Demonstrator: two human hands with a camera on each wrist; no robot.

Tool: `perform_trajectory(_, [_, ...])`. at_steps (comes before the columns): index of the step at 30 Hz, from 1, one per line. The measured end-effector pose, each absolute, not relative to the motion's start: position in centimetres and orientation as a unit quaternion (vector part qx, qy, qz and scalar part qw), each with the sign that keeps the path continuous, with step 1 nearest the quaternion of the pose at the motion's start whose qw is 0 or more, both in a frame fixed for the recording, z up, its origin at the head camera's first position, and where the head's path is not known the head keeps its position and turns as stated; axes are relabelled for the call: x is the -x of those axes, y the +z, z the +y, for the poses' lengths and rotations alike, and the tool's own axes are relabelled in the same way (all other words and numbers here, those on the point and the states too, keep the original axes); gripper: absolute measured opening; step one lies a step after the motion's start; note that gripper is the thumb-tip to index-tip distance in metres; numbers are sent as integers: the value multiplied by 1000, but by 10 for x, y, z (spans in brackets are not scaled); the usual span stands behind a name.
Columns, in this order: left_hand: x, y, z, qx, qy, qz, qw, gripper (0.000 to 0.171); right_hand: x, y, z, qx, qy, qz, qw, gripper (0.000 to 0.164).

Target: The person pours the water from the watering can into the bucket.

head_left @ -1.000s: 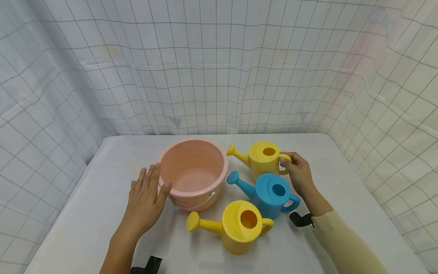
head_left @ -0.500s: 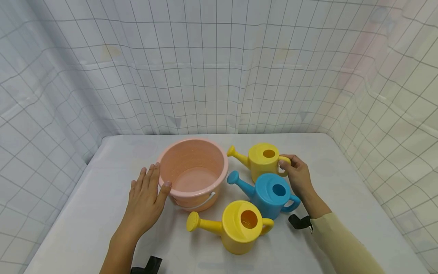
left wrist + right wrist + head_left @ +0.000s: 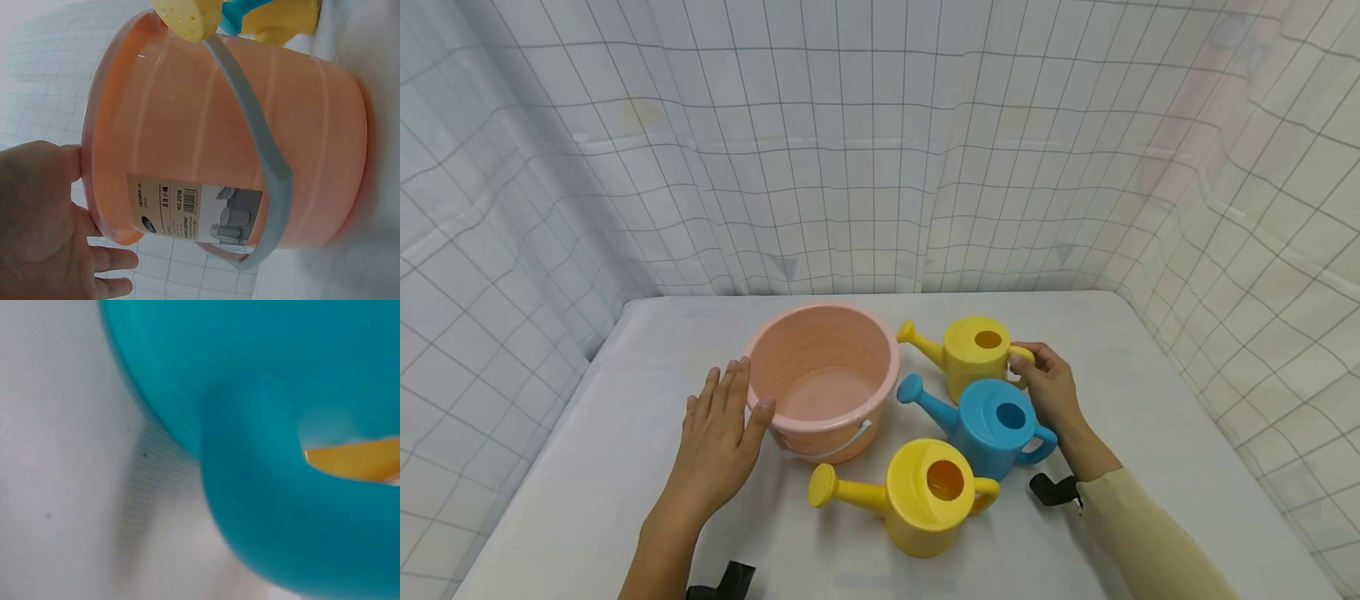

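A pink bucket (image 3: 831,442) with a grey handle stands left of centre on the table. My left hand (image 3: 718,437) rests against its left rim, fingers straight; in the left wrist view the fingertips touch the rim beside a paper label (image 3: 194,206). At the back right, my right hand (image 3: 1051,383) pinches the handle of a yellow watering can (image 3: 970,358), whose spout points at the bucket. Just in front sits a blue watering can (image 3: 988,425), partly hiding the yellow one's base. Its handle (image 3: 256,487) fills much of the right wrist view. Nearest me is another yellow watering can (image 3: 921,500).
The white table (image 3: 602,450) is enclosed by white grid-patterned curtains (image 3: 865,167) at the back and sides. The three cans stand close together in a rough row, spouts to the left. Black camera mounts (image 3: 1052,490) show by both wrists.
My right hand has drawn the rear yellow watering can slightly toward me, closer to the blue one. The left hand and the bucket have stayed in place.
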State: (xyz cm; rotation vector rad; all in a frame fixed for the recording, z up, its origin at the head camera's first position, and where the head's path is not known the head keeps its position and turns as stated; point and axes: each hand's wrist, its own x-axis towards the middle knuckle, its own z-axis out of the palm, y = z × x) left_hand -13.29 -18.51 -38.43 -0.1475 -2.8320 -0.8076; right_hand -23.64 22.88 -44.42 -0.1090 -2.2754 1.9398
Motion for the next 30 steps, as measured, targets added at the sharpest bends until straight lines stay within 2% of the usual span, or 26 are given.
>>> perform_trajectory(15, [133,-383,-185,52,-274,-955,98,67,218,-425,220,27,640,-764,68,28])
perform_trajectory(30, [132,-383,-185,53,-278,-954,98,67,229,-453,232,20,624,-778,64,40])
